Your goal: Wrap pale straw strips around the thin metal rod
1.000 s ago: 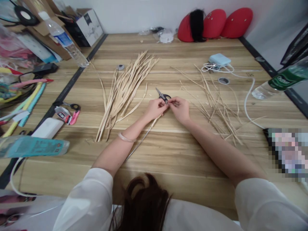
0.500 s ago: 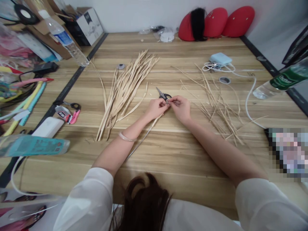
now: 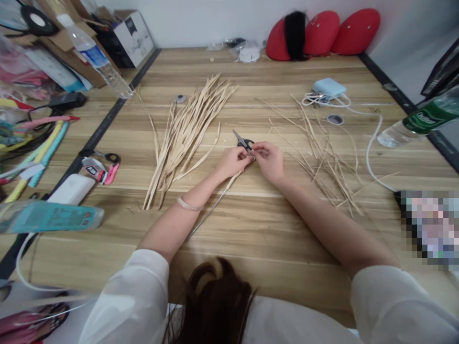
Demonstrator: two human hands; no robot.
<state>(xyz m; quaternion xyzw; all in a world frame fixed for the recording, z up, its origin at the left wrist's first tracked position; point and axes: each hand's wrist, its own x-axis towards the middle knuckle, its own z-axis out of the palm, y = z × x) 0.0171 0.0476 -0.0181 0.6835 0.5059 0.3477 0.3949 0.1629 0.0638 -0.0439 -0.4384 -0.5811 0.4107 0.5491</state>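
My left hand is closed around the upper end of a thin metal wire. Pale straw-like wrapping covers the wire just below that hand, and its bare length slants down toward my left forearm. My right hand pinches at the same end, its fingertips meeting those of the left; what lies between them is too small to make out. Small black-handled scissors lie just beyond the fingers, blades pointing away to the left. A bundle of dried flat strips is spread left of my hands.
Thinner loose strips are scattered on the right. A light-blue charger with a white cable, a green-labelled bottle and red caps stand farther out. Pink-handled cutters, a white power bank and a teal tube lie left.
Both hands stay in nearly the same place, with only a slight shift of the fingertips at the wire's end. A foot at the lower left, below the table, has moved.
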